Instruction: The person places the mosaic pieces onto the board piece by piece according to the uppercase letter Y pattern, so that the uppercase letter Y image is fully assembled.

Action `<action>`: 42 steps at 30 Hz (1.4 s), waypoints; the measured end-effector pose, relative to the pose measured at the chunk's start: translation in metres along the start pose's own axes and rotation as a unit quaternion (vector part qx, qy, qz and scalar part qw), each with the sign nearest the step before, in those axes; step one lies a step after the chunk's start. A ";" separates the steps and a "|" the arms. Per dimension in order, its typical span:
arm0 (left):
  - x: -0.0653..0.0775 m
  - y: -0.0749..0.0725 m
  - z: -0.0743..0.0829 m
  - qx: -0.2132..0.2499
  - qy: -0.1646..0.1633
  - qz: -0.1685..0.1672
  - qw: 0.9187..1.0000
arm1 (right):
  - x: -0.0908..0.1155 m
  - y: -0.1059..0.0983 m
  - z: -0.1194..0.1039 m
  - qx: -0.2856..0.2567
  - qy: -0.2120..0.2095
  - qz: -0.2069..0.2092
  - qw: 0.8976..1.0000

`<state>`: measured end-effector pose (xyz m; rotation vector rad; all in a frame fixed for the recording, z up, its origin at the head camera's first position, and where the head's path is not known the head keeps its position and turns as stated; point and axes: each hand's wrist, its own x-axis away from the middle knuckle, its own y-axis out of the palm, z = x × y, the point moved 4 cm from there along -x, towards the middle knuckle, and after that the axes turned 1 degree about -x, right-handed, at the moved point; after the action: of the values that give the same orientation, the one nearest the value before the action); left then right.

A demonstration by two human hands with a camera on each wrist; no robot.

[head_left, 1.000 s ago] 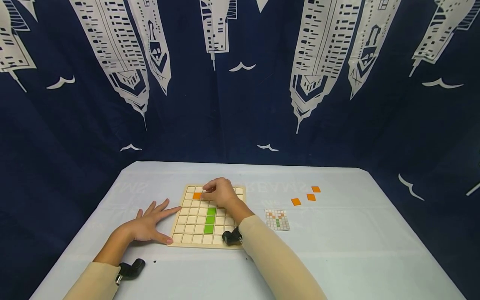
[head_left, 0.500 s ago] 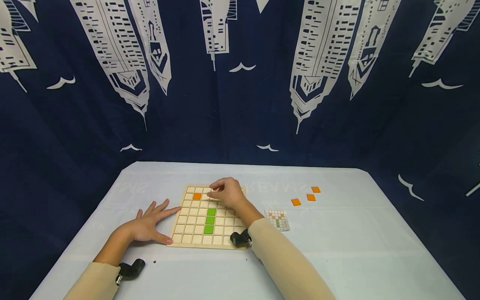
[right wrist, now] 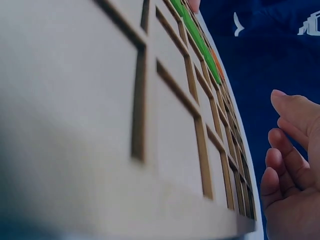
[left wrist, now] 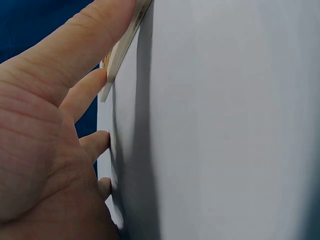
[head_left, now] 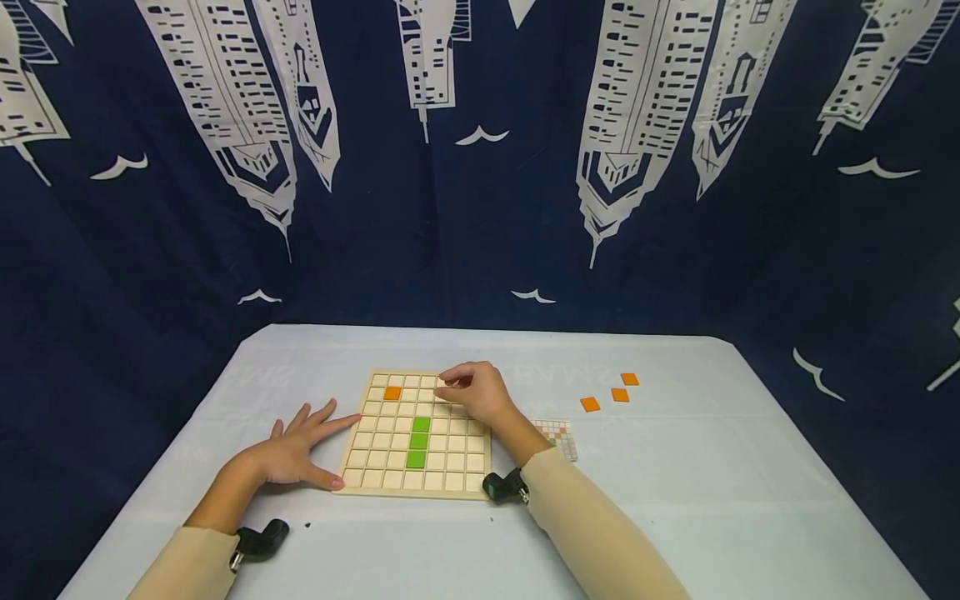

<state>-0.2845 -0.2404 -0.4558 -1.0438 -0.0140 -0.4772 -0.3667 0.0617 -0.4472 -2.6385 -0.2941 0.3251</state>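
Note:
A wooden grid board (head_left: pixel 412 493) lies on the table. One orange square tile (head_left: pixel 392 392) sits in its upper left part, and three green tiles (head_left: pixel 417 441) form a column near its middle. My left hand (head_left: pixel 296 450) is spread flat beside the board, thumb and index fingertips at its left edge; the left wrist view shows the thumb against the rim. Above the board's upper right part hovers my right hand (head_left: pixel 480 393), fingers loosely bent. In the right wrist view no tile shows between that hand's thumb and fingers (right wrist: pixel 282 150).
Three loose orange tiles (head_left: pixel 619 395) lie right of the board. A small printed grid card (head_left: pixel 564 440), partly covered by the right forearm, is nearer the board. Dark blue cloth (head_left: pixel 450 208) hangs behind the white table (head_left: pixel 712 517).
My right hand has moved rightward across the board, away from the orange tile in the grid, which stays in place. The left hand has held its position at the board's edge.

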 end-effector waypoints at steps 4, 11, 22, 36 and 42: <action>0.001 0.000 -0.001 0.000 0.000 0.000 1.000 | 0.002 -0.007 0.002 -0.002 -0.006 0.009 1.000; 0.002 -0.001 0.001 -0.003 0.005 0.000 1.000 | 0.007 -0.020 0.002 -0.004 -0.010 0.028 1.000; 0.003 -0.002 0.003 -0.002 0.008 0.002 1.000 | 0.019 -0.046 0.007 -0.015 -0.009 0.048 0.999; 0.003 -0.002 0.003 -0.001 0.007 0.000 1.000 | 0.040 -0.081 0.030 -0.016 0.019 0.084 0.996; 0.003 -0.002 0.003 -0.002 0.007 0.002 1.000 | 0.048 -0.097 0.036 -0.015 0.026 0.101 0.994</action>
<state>-0.2818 -0.2397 -0.4519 -1.0434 0.0018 -0.4812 -0.3462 0.1738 -0.4416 -2.7070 -0.0136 0.3180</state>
